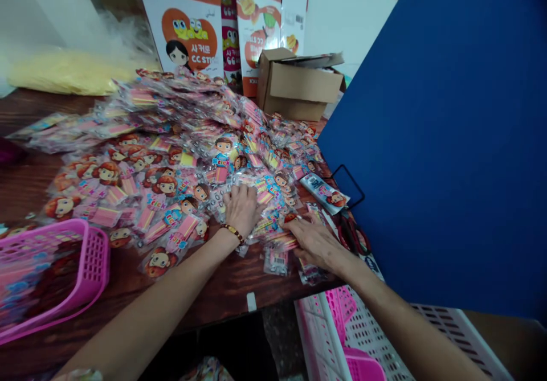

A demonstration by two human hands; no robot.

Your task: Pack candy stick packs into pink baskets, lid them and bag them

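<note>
A large heap of clear candy stick packets (156, 196), with pink and yellow sticks and cartoon children printed on them, spreads over the dark wooden table (222, 290). My left hand (243, 210), a beaded bracelet at its wrist, lies palm down on the heap's near edge. Its fingers rest over the packets, slightly bent and not closed on any. Just to the right, my right hand (314, 238) has its fingers curled round a small bunch of candy stick packets (284, 241). The fingertips are partly hidden. A barcoded packet (277, 261) lies below it.
A pink basket (94, 261) with packets stands at the left. Scissors (354, 233) lie right of my right hand, beside a blue panel (448, 142). Behind the heap are printed cartons (183, 28) and an open cardboard box (294, 87). A white crate (316, 335) sits below the table edge.
</note>
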